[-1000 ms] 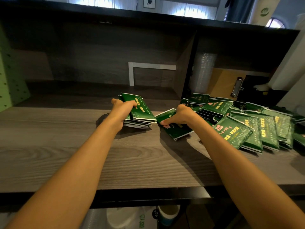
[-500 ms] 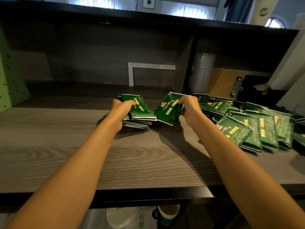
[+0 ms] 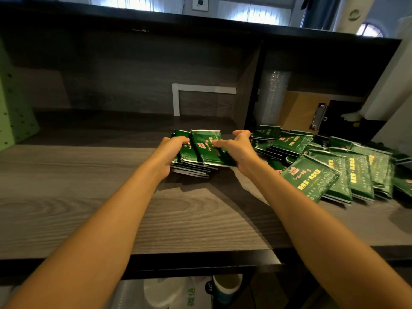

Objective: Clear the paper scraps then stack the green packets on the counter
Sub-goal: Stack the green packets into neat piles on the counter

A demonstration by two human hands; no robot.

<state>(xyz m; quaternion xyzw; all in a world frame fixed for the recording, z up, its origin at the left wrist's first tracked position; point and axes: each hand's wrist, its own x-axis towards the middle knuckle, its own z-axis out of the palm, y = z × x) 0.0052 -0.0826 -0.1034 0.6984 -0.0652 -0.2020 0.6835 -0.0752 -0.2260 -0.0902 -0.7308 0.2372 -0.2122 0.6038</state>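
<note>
cupping hands (image 3: 171, 152) (image 3: 240, 150) around green packets (image 3: 202, 153)

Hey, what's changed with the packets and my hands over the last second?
The right hand took one green packet off the counter beside the loose pile, lifted it and carried it left onto the stack; its fingers now lie loosely spread over it. The left hand kept holding the stack's left side, and the loose pile stayed put.
</note>
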